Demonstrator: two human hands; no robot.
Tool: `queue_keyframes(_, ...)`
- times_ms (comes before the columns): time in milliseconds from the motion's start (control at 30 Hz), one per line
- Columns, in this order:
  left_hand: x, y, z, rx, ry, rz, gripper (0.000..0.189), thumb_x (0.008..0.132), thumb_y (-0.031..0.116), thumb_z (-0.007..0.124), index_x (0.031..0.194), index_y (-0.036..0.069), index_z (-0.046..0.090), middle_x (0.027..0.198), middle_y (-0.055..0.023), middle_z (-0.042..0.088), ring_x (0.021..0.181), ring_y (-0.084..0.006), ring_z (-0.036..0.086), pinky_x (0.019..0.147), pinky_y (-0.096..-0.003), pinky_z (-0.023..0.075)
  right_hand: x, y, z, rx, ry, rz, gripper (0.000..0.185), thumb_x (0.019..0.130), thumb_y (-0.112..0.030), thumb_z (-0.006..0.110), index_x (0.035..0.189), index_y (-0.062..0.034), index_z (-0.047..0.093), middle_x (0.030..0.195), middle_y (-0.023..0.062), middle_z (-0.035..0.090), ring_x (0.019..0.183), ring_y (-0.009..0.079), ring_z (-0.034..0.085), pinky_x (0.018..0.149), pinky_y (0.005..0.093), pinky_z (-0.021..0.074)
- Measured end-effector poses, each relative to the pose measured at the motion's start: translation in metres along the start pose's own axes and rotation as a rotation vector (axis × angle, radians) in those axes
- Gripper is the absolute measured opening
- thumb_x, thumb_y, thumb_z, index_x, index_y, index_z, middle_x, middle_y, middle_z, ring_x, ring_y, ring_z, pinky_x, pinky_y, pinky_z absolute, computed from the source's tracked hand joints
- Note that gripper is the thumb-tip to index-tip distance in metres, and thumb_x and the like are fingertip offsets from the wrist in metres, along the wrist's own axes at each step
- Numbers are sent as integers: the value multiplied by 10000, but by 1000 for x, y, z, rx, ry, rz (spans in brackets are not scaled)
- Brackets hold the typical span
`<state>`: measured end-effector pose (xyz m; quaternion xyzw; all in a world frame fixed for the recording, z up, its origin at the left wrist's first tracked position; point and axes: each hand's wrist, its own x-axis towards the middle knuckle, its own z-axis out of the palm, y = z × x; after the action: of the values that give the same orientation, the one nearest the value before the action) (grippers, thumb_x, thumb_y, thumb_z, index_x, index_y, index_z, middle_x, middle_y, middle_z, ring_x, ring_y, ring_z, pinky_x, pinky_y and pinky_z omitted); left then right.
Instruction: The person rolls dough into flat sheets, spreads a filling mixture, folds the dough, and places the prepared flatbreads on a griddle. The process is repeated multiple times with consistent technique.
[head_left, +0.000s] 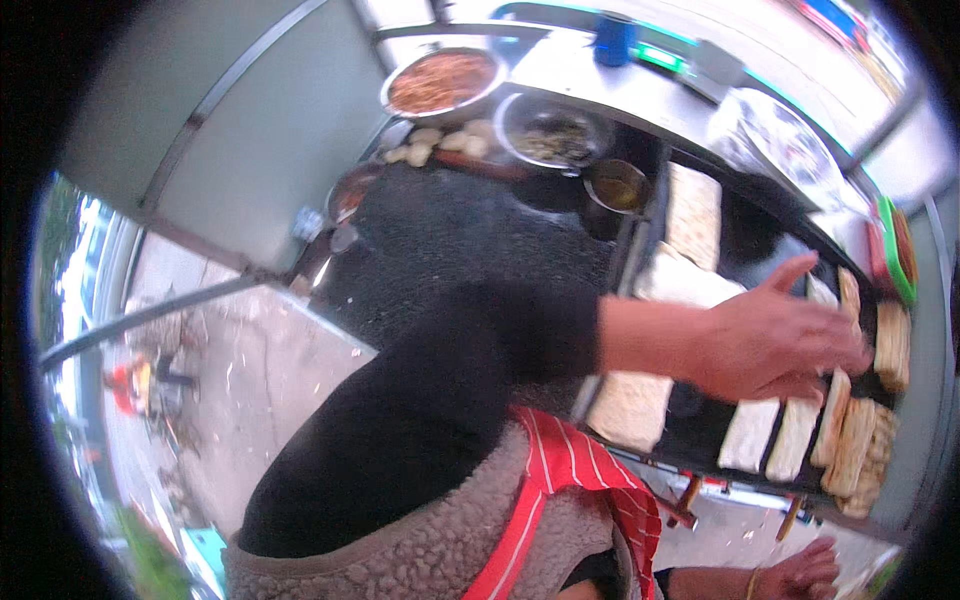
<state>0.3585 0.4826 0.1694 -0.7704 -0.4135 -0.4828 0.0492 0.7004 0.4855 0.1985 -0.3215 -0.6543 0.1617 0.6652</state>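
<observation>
Over the dark griddle (690, 427) reaches my left hand (787, 337), fingers spread and slightly blurred, above rows of flat dough pieces. Whether its fingertips touch a piece is hidden. Below it lie pale dough strips (750, 433) and browned strips (851, 442) at the griddle's right end. A wide flatbread (694, 214) lies towards the top, a whiter dough sheet (682, 277) partly beneath my wrist, and another flatbread (630, 409) nearer my body. At the lower right, my right hand (802, 574) hangs beside the griddle, fingers partly bent, with nothing visible in it.
Left of the griddle is a dark oiled worktop (480, 232). Along its far side stand a bowl of reddish filling (442, 82), dough balls (420, 146), a bowl of greens (551, 135) and a pot of oil (616, 186). A green-rimmed container (896, 247) stands far right.
</observation>
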Motion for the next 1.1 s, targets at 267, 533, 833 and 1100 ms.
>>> queue_keyframes(267,-331,44,-308,1175,-210,-1319,731,709,369,852,1379,286,570,1568,-133,352,1467,-435,248,1039,-743,207,-177,-107,188,824,-522,1303,265,969,-235,576,988,16,661,830,141,666,731,241,614,662,359,501)
queue_keyframes(533,-483,-50,-444,879,-295,-1238,698,699,197,841,1335,189,553,1356,-130,492,1209,-344,511,947,-464,511,-330,-191,592,228,-1534,692,238,963,-257,651,982,-30,719,696,11,640,605,87,570,543,266,460)
queue_keyframes(833,-498,-52,-462,556,309,-826,518,832,249,762,1303,111,598,1417,-128,536,1331,-337,481,1075,-486,412,-424,-172,847,-449,-1431,251,549,724,-334,816,1105,41,690,1131,263,706,1018,369,704,874,429,552)
queue_keyframes(1100,-491,-1,-432,-1352,1310,-1028,597,997,542,548,1369,76,578,1364,-62,625,1321,-169,494,1075,-354,427,-382,-286,593,1178,-822,1473,368,991,-227,569,1316,-65,512,1099,82,629,924,206,589,800,327,499)
